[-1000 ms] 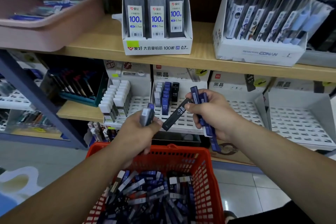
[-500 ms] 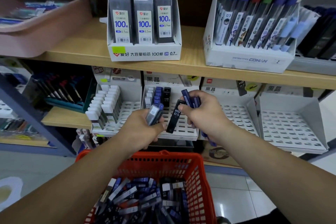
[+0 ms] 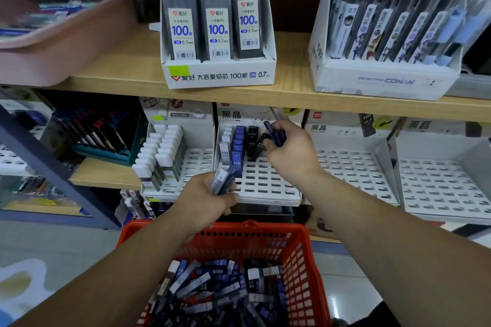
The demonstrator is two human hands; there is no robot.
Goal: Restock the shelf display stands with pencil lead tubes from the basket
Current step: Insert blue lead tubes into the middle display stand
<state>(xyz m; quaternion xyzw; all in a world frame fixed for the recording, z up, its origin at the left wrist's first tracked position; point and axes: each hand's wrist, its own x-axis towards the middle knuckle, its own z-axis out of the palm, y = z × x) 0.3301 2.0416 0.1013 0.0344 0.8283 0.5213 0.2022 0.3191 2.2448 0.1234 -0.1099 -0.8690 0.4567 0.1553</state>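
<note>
At the centre of the frame, the person's right hand (image 3: 291, 152) reaches into a white slotted display stand (image 3: 268, 183) on the lower shelf, pressing a black lead tube (image 3: 258, 150) marked HB toward a slot while the same fist keeps several blue tubes (image 3: 275, 134) clamped upright. Just left of that tube, the stand already carries a black tube (image 3: 252, 141), a row of blue tubes (image 3: 237, 150) and a row of pale ones (image 3: 225, 145). Lower and to the left, the left hand (image 3: 206, 200) is clenched around a small bundle of grey and blue tubes (image 3: 223, 180), in front of the stand's front edge. Along the bottom of the frame, a red basket (image 3: 297, 255) holds a loose heap of lead tubes (image 3: 212, 292). Right of centre, two more slotted stands (image 3: 353, 167) show bare slots.
</note>
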